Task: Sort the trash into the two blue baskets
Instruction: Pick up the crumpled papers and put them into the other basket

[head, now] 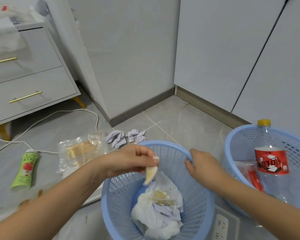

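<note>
My left hand pinches a pale yellow peel scrap that dangles over the near blue basket. Inside that basket lie crumpled white tissue and lilac paper with yellowish scraps on top. My right hand grips the far rim of the same basket. A second blue basket at the right holds a clear bottle with a red label and a red wrapper. On the floor lie a green juice bottle, a clear plastic bag and crumpled lilac paper.
A white drawer unit with gold handles stands at the left, with a white cable running across the grey tiles. White cabinet doors close off the back. A power strip lies between the baskets.
</note>
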Tool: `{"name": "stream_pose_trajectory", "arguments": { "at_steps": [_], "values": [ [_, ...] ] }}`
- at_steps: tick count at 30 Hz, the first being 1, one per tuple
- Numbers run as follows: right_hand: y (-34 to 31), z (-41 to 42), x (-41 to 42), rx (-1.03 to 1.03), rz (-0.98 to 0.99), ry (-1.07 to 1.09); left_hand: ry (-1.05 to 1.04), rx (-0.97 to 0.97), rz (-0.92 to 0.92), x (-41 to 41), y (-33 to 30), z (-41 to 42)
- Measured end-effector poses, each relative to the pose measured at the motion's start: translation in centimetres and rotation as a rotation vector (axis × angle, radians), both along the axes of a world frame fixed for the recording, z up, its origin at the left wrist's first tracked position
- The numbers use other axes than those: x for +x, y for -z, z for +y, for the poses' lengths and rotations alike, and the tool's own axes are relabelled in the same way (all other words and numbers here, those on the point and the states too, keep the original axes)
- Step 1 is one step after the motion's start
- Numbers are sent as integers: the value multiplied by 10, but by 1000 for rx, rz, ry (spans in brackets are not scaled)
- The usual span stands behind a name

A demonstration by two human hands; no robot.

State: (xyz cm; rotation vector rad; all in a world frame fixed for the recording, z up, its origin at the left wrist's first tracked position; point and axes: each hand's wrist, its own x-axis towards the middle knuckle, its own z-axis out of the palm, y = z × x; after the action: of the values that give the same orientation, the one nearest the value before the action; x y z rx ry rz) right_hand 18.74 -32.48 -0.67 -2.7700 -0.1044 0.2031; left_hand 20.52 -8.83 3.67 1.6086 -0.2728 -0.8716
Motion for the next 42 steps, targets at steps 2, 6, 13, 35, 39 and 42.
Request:
{"name": "stream_pose_trajectory", "arguments": {
  "at_steps": [2,6,13,35,39,42],
  "values": [
    [0,2,1,-6,-3,-3,73,205,-67,-3,5,-4],
    [2,4,1,-5,-3,-1,-15,245,-129,0,0,0],
    [8,3,1,-8,-18,3,-807,-28,40,67,-10,50],
    [-5,5,-5,-13,68,26,-465,1054,-135,200,293,71],
    [-7,9,-3,-45,77,-6,-456,1029,-130,195,280,60],
    [-7,11,-3,-62,79,-6,-496,931,-103,168,222,40]
  ]
}}
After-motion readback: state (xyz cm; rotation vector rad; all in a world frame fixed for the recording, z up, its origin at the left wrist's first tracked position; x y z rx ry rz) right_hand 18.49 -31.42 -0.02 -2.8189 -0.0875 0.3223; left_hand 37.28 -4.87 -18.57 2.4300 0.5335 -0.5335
